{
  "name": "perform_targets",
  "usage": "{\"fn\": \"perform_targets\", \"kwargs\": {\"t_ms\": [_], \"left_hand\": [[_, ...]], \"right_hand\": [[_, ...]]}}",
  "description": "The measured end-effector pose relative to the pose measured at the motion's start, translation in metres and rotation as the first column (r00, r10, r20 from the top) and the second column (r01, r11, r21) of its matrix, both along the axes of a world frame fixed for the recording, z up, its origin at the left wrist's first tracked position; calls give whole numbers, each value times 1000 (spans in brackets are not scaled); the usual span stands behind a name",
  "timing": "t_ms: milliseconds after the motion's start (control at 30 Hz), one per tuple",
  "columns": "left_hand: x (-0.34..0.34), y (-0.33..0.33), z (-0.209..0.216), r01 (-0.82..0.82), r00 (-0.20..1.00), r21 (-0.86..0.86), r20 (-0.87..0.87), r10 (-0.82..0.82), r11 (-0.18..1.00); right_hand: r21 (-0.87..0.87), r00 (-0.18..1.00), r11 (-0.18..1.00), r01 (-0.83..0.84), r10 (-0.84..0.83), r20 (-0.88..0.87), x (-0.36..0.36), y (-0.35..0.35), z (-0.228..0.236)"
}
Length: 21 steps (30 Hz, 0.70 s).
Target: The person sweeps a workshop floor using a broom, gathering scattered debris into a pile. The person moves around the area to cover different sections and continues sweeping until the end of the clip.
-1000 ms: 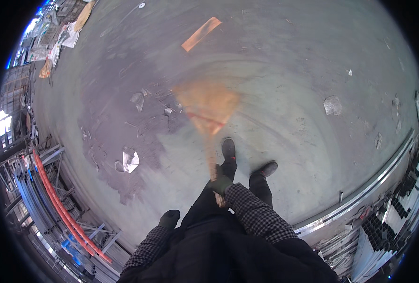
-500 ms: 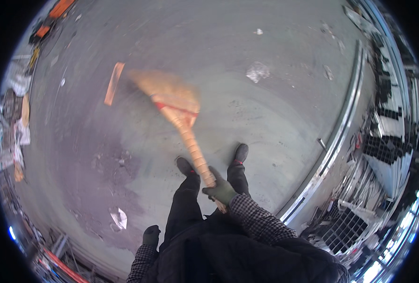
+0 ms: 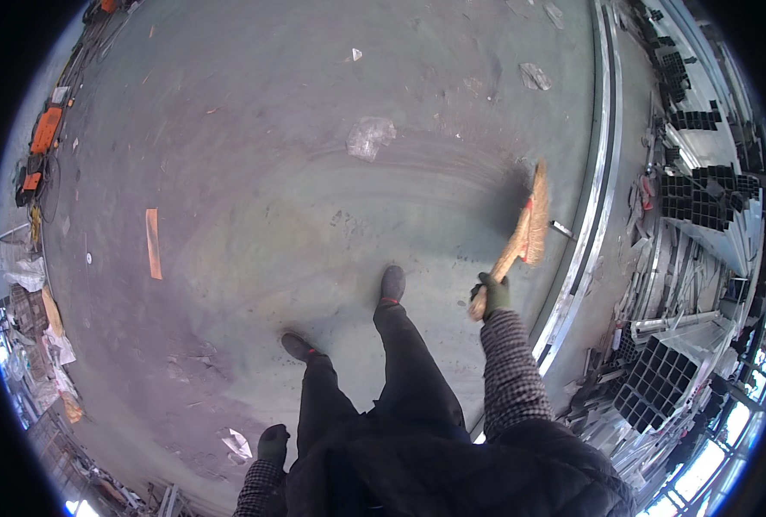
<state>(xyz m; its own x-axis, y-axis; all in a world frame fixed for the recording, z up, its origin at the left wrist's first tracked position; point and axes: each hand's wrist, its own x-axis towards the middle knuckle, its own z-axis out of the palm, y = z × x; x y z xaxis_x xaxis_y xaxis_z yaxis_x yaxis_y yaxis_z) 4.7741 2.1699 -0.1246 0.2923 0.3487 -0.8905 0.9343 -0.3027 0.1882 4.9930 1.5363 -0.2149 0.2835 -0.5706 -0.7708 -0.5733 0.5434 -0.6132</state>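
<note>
My right hand [image 3: 495, 295], in a dark green glove, is wrapped round the handle of a straw broom [image 3: 523, 234]. The arm reaches out to the right. The broom's tan bristle head has red bands and is turned edge-on, close to the long metal rail on the right. A short metal piece [image 3: 561, 229] lies just beyond the bristles, by that rail. My left hand [image 3: 273, 444], gloved too, hangs low beside my left leg with its fingers curled in and nothing showing in them. A crumpled clear plastic sheet [image 3: 370, 138] lies on the floor ahead of my feet.
A long metal rail [image 3: 603, 164] runs along the right, with stacked square tubes [image 3: 656, 383] beyond. An orange-brown strip [image 3: 153, 245] and a white scrap [image 3: 237, 444] lie on the floor to the left. Orange equipment [image 3: 45, 131] and cables line the far left.
The broom has swung from in front of me to the right, toward the rail, as my right arm stretched out. My feet have shifted, and the view has moved to the right.
</note>
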Motion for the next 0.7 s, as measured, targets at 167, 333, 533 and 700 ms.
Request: {"fn": "perform_targets", "kwargs": {"t_ms": [167,333,533,700], "left_hand": [[9,-51,23,-9,1000,-34,29,10,999],[-10,-64,38,-42,993,0,-108,42,999],[-20,-70,19,-104,992,-37,-72,101,994],[-24,-55,16,-120,990,-45,-74,117,992]], "right_hand": [[132,983,987,-94,114,-147,36,-60,-42],[163,902,926,-341,371,-220,42,20,-92],[237,372,435,-869,889,-267,44,149,-46],[261,59,95,-961,988,-143,76,242,1]]}}
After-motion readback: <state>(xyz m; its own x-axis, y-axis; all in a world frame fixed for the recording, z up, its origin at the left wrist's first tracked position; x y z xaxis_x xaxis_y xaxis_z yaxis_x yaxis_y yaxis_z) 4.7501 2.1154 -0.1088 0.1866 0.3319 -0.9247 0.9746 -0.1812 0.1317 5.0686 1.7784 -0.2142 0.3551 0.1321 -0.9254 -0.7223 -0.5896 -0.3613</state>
